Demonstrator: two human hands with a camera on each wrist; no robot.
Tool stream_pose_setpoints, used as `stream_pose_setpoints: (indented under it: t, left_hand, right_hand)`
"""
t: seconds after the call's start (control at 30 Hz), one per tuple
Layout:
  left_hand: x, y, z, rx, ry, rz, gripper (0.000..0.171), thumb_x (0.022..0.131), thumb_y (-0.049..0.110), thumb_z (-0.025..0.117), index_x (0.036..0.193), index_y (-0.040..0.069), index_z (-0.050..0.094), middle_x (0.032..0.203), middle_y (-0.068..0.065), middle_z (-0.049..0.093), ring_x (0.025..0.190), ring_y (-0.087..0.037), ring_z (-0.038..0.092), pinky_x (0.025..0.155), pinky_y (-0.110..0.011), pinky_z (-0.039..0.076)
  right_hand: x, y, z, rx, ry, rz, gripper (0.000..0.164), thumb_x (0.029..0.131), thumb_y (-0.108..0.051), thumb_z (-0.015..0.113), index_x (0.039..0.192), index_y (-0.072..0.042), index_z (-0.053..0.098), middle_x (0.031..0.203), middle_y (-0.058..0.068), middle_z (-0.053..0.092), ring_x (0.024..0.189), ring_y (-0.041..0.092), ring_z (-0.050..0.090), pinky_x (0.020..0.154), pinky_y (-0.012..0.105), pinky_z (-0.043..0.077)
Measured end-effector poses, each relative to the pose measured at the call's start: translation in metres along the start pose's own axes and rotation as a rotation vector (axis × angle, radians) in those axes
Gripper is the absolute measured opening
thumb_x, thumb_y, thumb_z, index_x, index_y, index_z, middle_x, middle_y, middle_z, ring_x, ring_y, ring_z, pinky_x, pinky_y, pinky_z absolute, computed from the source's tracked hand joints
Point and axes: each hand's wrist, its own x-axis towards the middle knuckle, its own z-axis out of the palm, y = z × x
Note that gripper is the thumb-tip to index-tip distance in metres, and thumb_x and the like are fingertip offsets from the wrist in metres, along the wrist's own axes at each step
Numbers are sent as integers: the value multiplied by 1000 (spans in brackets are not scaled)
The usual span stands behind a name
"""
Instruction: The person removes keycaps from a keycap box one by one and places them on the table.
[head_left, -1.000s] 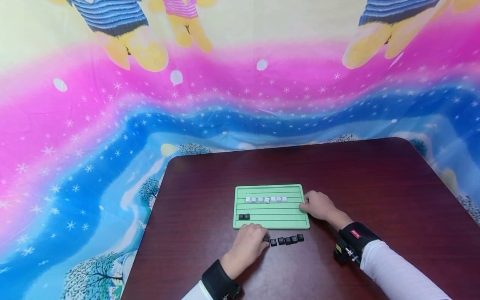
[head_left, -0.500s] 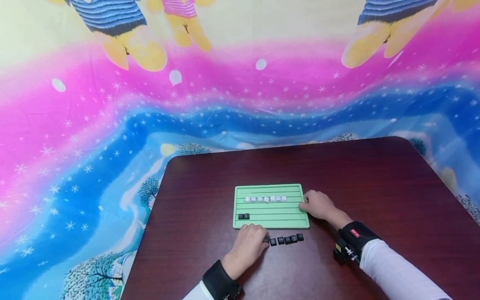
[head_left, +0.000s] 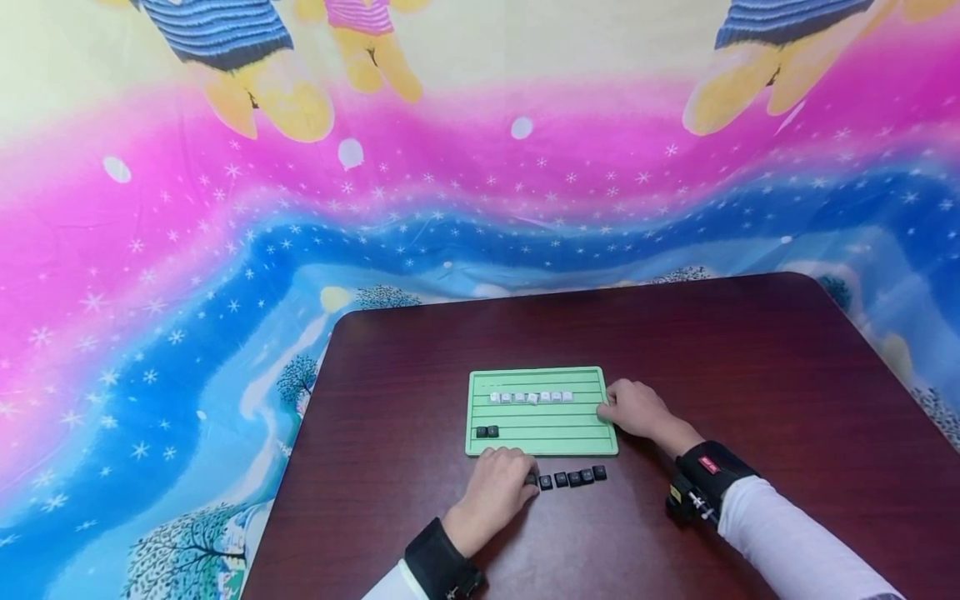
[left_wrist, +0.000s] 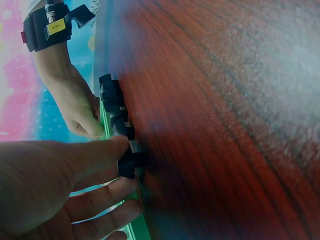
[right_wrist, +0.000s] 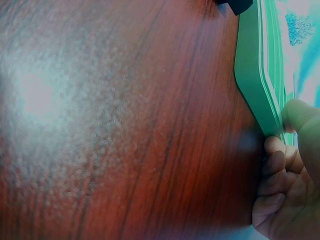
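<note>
Just below the green tray's near edge, my left hand (head_left: 491, 496) pinches a black keycap (left_wrist: 128, 166) between thumb and fingers; it is the leftmost of a row of black keycaps (head_left: 574, 478) lying on the table. My right hand (head_left: 637, 408) grips the right edge of the green tray (head_left: 555, 444), with the thumb over the rim and the other fingers curled against its outer side in the right wrist view. Inside the tray, a row of white keycaps (head_left: 520, 398) sits in an upper groove, one of them tilted. Two black keycaps (head_left: 487, 432) stand side by side at the tray's lower left.
The tray has several parallel grooves and lies on a dark red-brown wooden table (head_left: 720, 350). A colourful printed cloth (head_left: 450, 167) hangs behind the table. Both wrists wear black straps (head_left: 712, 471) with cameras.
</note>
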Motion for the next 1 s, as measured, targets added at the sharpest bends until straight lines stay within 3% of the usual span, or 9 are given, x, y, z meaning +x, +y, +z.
stream_pose_setpoints:
  t: [0.5, 1.0]
  left_hand:
    - [5, -12, -12, -32, 88, -65, 16, 88, 35, 76, 86, 20, 74, 78, 7, 69, 73, -11, 63, 67, -26, 44]
    - [7, -27, -21, -43, 119, -112, 23, 90, 36, 75, 101, 16, 77, 98, 2, 76, 93, -17, 69, 76, -33, 53]
  right_hand:
    - [0, -1, -2, -4, -7, -9, 40, 88, -21, 62, 57, -18, 37, 53, -7, 28, 48, 11, 29, 52, 25, 24]
    - [0, 1, -1, -3, -22, -8, 42, 90, -22, 62, 57, -19, 37, 53, -8, 28, 48, 11, 28, 52, 25, 24]
